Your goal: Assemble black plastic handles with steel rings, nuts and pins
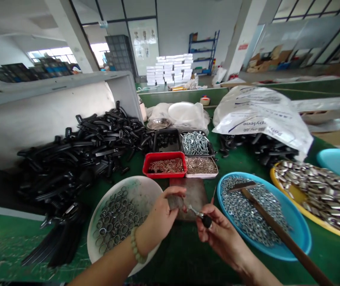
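My right hand is closed on a bolt with a black knob, whose silver shank points toward my left hand. My left hand, wearing a beaded bracelet, has its fingers curled close to the bolt's tip. Something grey covers or lies against those fingers; whether it is a wrap or a held part I cannot make out. Beneath both hands lies a flat metal plate. Left of them is a white basin of metal rings. A blue basin of small metal parts stands at right.
A long-handled hammer lies across the blue basin. Ahead stand a red tray of copper-coloured pins and a black tray of bolts. Black curved parts are heaped at left. A yellow basin holds metal sleeves.
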Demonstrator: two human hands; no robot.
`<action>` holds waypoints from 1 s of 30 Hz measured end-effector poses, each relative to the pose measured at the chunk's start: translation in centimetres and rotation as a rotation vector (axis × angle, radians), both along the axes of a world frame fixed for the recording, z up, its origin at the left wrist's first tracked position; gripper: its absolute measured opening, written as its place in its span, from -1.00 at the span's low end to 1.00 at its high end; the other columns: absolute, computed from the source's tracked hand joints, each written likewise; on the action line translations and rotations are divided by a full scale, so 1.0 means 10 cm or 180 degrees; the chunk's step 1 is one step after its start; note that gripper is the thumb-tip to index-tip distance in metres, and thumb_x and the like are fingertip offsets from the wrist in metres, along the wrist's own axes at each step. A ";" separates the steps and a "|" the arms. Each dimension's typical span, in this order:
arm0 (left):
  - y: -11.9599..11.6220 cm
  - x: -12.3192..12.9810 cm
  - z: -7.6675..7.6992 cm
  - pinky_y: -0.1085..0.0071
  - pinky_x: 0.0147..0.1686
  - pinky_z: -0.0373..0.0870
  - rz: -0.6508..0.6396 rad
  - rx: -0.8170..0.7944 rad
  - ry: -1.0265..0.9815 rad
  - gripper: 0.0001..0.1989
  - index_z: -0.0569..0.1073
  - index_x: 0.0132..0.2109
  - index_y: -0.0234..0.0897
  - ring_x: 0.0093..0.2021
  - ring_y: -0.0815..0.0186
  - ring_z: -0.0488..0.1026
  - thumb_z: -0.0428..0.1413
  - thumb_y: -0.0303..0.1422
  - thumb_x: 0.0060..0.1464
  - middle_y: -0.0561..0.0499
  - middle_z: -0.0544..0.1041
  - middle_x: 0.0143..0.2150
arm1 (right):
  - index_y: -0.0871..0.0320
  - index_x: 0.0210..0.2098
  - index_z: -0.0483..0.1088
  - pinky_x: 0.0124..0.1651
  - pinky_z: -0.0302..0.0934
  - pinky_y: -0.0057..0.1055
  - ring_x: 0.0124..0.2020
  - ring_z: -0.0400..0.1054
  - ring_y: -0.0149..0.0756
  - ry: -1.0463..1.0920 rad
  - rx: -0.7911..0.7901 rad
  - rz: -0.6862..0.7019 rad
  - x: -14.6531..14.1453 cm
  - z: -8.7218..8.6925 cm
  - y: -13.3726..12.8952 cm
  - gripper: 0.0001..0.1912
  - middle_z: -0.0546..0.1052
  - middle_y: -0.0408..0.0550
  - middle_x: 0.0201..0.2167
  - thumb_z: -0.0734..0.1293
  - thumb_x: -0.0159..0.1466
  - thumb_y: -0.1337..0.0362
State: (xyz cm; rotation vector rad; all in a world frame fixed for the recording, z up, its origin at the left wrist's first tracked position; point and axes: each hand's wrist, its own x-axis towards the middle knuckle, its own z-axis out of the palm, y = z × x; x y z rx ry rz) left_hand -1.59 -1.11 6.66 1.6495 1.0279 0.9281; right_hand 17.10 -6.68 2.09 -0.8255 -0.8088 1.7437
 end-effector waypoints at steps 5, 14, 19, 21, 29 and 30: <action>0.00 -0.02 0.15 0.32 0.16 0.15 -0.0593 0.0146 0.0067 -0.67 0.58 -0.36 -0.20 0.11 0.21 0.30 -0.09 -0.49 0.12 -0.04 0.39 0.11 | 0.12 -0.25 0.33 -0.27 0.26 -0.33 -0.39 0.39 -0.33 -0.0561 0.0381 0.0140 0.12 -0.08 0.06 -0.75 0.47 -0.08 -0.39 0.33 0.20 0.08; 0.08 -0.10 0.35 0.20 0.04 0.25 -0.1231 -0.0947 -0.0779 -0.47 0.30 0.17 -0.32 -0.08 0.16 0.45 -0.09 -0.09 0.19 -0.08 0.55 -0.44 | 0.10 -0.23 0.36 -0.20 0.25 -0.31 -0.33 0.40 -0.29 -0.1229 0.0644 0.0220 0.22 -0.05 0.09 -0.81 0.47 -0.07 -0.37 0.25 0.28 0.13; 1.01 -0.45 0.22 0.28 0.02 0.27 0.0558 -0.0190 0.0000 -0.62 0.37 0.03 -0.35 -0.09 0.20 0.46 0.00 -0.23 0.15 -0.12 0.56 -0.22 | 0.08 -0.23 0.38 -0.18 0.25 -0.30 -0.32 0.39 -0.30 -0.1022 0.0523 0.0115 0.18 -0.10 0.18 -0.82 0.47 -0.07 -0.34 0.27 0.27 0.12; 1.51 -0.71 0.11 0.30 0.01 0.25 0.2034 -0.0090 0.1075 -0.71 0.40 -0.08 -0.40 -0.07 0.19 0.45 -0.04 -0.31 0.15 -0.11 0.54 -0.24 | 0.07 -0.23 0.38 -0.21 0.24 -0.32 -0.34 0.39 -0.30 -0.0729 0.0474 -0.0033 0.16 -0.13 0.22 -0.81 0.47 -0.07 -0.35 0.29 0.24 0.12; 2.33 -1.16 -0.22 0.23 -0.13 0.32 0.2730 -0.0041 0.1359 -0.60 0.32 -0.06 -0.41 -0.11 0.06 0.44 0.14 -0.55 -0.12 -0.22 0.48 -0.20 | 0.06 -0.20 0.34 -0.28 0.23 -0.42 -0.39 0.41 -0.37 0.0272 -0.0031 -0.0497 0.16 -0.08 0.30 -0.76 0.51 -0.09 -0.35 0.38 0.16 0.16; 2.30 -1.14 -0.21 0.31 -0.18 0.34 0.2747 0.0020 0.1232 -0.58 0.30 -0.03 -0.36 -0.15 0.15 0.44 0.14 -0.53 -0.10 -0.16 0.47 -0.19 | 0.06 -0.19 0.33 -0.26 0.24 -0.40 -0.37 0.41 -0.35 0.0229 0.0016 -0.0507 0.17 -0.06 0.29 -0.76 0.51 -0.07 -0.32 0.37 0.18 0.17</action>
